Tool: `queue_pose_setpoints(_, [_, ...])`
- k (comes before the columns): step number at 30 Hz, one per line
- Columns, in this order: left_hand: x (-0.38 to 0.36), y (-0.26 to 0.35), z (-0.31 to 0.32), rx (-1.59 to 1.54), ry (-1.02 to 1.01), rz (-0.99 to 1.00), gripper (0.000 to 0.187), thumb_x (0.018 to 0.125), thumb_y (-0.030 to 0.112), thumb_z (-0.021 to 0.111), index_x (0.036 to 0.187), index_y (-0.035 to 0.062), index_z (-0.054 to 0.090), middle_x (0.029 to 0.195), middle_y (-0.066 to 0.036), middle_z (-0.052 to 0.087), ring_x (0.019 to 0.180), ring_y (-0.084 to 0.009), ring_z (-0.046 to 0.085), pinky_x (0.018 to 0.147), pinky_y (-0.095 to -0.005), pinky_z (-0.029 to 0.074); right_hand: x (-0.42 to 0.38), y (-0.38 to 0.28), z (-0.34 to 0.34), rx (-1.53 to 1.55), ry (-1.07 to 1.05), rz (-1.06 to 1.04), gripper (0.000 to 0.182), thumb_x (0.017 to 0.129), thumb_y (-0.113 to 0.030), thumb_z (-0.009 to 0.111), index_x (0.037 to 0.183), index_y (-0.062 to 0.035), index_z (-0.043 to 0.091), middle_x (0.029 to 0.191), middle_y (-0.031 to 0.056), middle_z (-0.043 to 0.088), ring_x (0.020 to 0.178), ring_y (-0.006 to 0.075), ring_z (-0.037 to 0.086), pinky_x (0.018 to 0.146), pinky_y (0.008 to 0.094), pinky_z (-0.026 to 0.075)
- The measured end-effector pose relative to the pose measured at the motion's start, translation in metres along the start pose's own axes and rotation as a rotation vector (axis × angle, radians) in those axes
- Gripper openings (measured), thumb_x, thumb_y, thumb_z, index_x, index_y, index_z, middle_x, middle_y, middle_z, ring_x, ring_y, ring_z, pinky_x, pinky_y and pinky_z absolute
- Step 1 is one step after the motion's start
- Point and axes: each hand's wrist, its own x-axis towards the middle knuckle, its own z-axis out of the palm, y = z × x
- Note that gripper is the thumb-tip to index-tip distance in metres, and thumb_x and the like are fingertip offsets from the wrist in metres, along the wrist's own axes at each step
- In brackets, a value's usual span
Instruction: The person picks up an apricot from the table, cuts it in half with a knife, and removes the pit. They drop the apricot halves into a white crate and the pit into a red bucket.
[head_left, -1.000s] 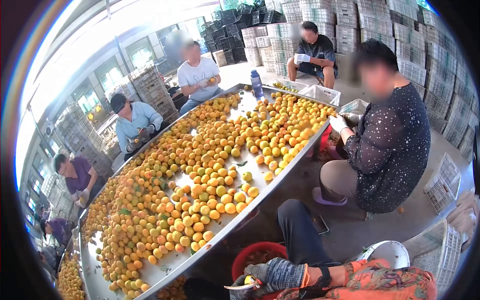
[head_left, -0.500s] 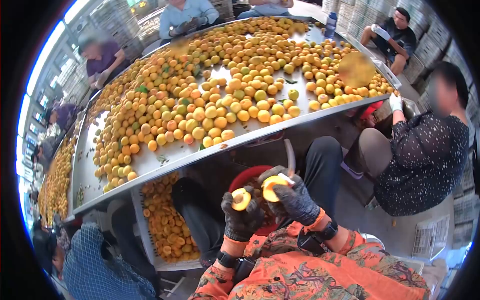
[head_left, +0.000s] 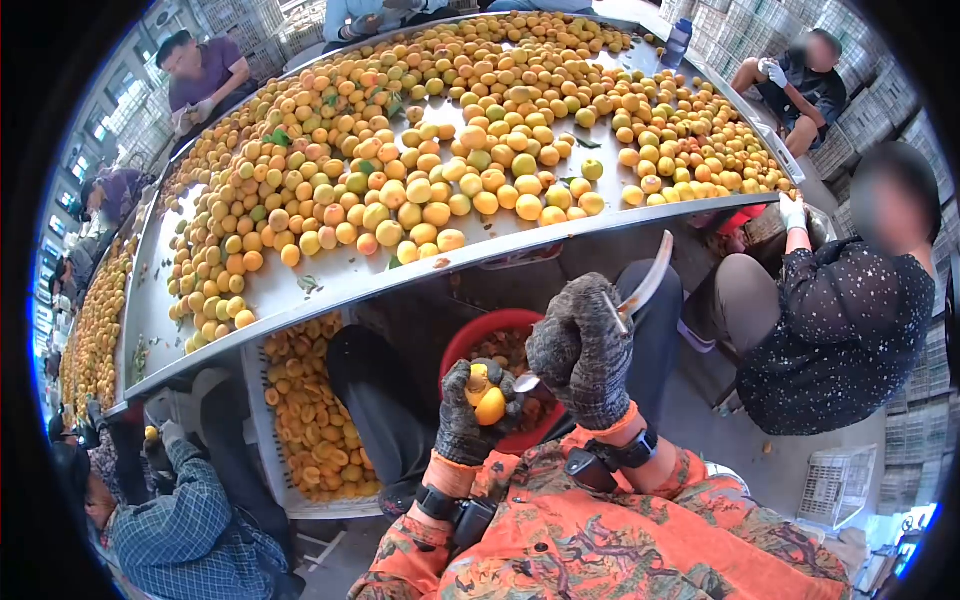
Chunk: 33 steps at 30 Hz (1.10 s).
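My left hand [head_left: 478,408], in a dark grey glove, is closed round apricot halves [head_left: 488,403] and holds them low over the red basin. Right of it and slightly higher, my gloved right hand [head_left: 583,350] is wrapped round a knife; its curved pale blade [head_left: 652,278] sticks up past the fingers. A small round metal end [head_left: 526,383] shows below the right hand, near the left fingertips. The red basin [head_left: 452,352] stands under my hands with brownish bits inside, partly hidden by them.
A metal table [head_left: 345,318] heaped with whole apricots [head_left: 440,190] spans the front. A white crate of apricot halves [head_left: 322,430] stands left of my knees. People sit close on both sides, including one in a dotted top [head_left: 850,320]. A white basket [head_left: 838,485] stands at right.
The two halves held apart, one in each hand, are now together in my left hand. My right hand has risen and turned, bringing the blade up to the right.
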Motion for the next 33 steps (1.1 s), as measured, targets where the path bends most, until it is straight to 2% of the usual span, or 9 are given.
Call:
queue_pose_setpoints(4, [-0.002,-0.002,0.007,0.052,-0.045,-0.089,0.046,0.091,0.052,0.046,0.097,0.0073,0.056,0.077,-0.01,0.062,0.063,-0.0228,0.06,0.053,-0.0331,0.051,0.003,0.014,0.005,0.145,-0.002,-0.079,0.028,0.095,-0.024,0.054,0.072,-0.0132,0.043,0.051,-0.0021,0.033,0.035,0.0098,0.028,0.034,0.0264,0.025])
queue_pose_setpoints(12, [0.0,0.001,0.008,-0.047,-0.236,-0.242,0.04,0.093,0.046,0.047,0.102,0.008,0.057,0.083,-0.009,0.064,0.067,-0.023,0.063,0.056,-0.034,0.053,-0.006,0.026,-0.024,0.195,-0.229,0.083,0.01,0.089,-0.011,0.062,0.092,-0.0075,0.053,0.078,-0.0002,0.054,0.066,0.0099,0.054,0.055,0.0246,0.045])
queue_pose_setpoints(14, [-0.005,-0.002,0.029,0.174,0.166,-0.122,0.039,0.093,0.045,0.047,0.103,0.0088,0.059,0.089,-0.009,0.066,0.068,-0.0221,0.064,0.055,-0.0335,0.053,-0.009,0.033,-0.042,-0.085,-0.298,-0.002,0.012,0.087,-0.009,0.063,0.095,-0.0057,0.055,0.082,0.0015,0.057,0.071,0.0119,0.057,0.059,0.0255,0.047])
queue_pose_setpoints(17, [0.004,-0.013,0.002,0.238,0.115,-0.136,0.035,0.092,0.04,0.048,0.109,0.0112,0.059,0.096,-0.007,0.066,0.078,-0.0214,0.065,0.063,-0.0348,0.055,-0.018,0.038,-0.051,-0.258,-0.35,-0.024,0.017,0.084,-0.006,0.063,0.1,-0.0026,0.058,0.09,0.0058,0.061,0.081,0.0167,0.061,0.067,0.0284,0.049])
queue_pose_setpoints(20, [0.005,-0.015,-0.007,0.321,0.111,-0.086,0.032,0.092,0.037,0.047,0.11,0.0126,0.059,0.099,-0.005,0.065,0.083,-0.0208,0.064,0.064,-0.0364,0.055,-0.012,0.023,-0.047,-0.972,-0.651,-0.304,0.018,0.08,-0.005,0.063,0.097,-0.0023,0.061,0.099,0.0112,0.064,0.088,0.024,0.063,0.073,0.0333,0.049])
queue_pose_setpoints(22, [0.003,-0.012,-0.007,0.407,0.049,-0.039,0.033,0.092,0.036,0.046,0.109,0.0108,0.06,0.099,-0.006,0.065,0.086,-0.0205,0.064,0.067,-0.0352,0.054,-0.019,0.027,-0.033,-0.916,-0.672,-0.755,0.016,0.081,-0.01,0.063,0.096,-0.005,0.061,0.091,0.0088,0.064,0.079,0.0227,0.064,0.065,0.0317,0.05])
queue_pose_setpoints(24, [0.002,-0.011,-0.007,0.491,-0.015,0.01,0.033,0.093,0.034,0.046,0.108,0.0091,0.06,0.099,-0.007,0.065,0.089,-0.0201,0.064,0.071,-0.034,0.053,-0.015,0.04,-0.037,-0.736,-0.558,-0.689,0.012,0.082,-0.018,0.065,0.086,-0.0094,0.058,0.075,0.0034,0.058,0.066,0.0185,0.061,0.057,0.0293,0.048])
queue_pose_setpoints(26, [0.007,-0.013,-0.01,0.469,0.072,0.028,0.034,0.093,0.035,0.046,0.107,0.0079,0.059,0.097,-0.006,0.064,0.081,-0.0202,0.064,0.067,-0.0321,0.053,-0.011,0.037,-0.03,0.288,-0.14,0.179,0.02,0.087,-0.023,0.063,0.075,-0.0134,0.05,0.064,-0.0005,0.047,0.057,0.0159,0.054,0.051,0.0286,0.045])
queue_pose_setpoints(33, [-0.006,-0.004,0.007,0.079,-0.179,-0.286,0.034,0.094,0.036,0.042,0.097,0.0066,0.057,0.076,-0.008,0.062,0.055,-0.0212,0.059,0.053,-0.0323,0.05,-0.001,0.047,-0.042,0.525,-0.076,0.28,0.03,0.096,-0.028,0.047,0.069,-0.018,0.038,0.051,-0.0047,0.029,0.036,0.0108,0.031,0.037,0.0296,0.033])
